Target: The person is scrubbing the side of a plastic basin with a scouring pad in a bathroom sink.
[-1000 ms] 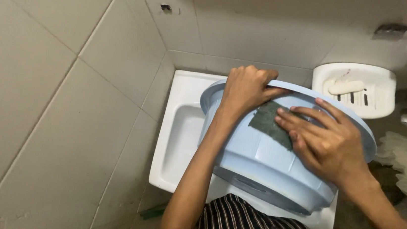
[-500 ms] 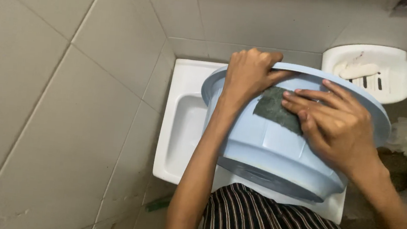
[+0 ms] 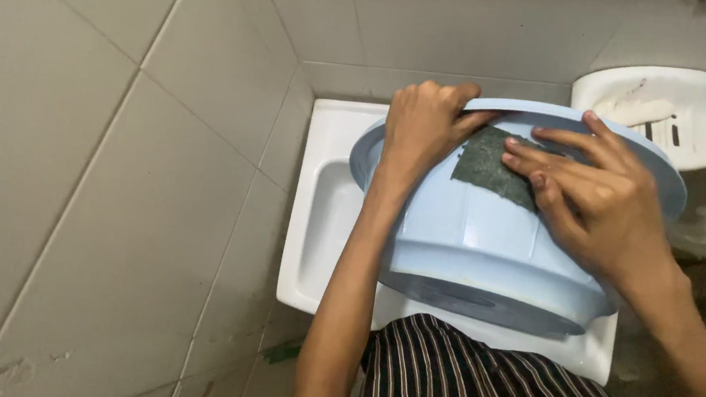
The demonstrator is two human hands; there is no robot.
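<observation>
One head-worn view looks steeply down from close above the person's arms, with the left hand and right hand filling the centre on a tilted blue basin. A white sink lies below, tiled wall at left, striped clothing at the bottom edge

Basin fills space over sink; tiled wall close left; soap dish crowds right.
</observation>
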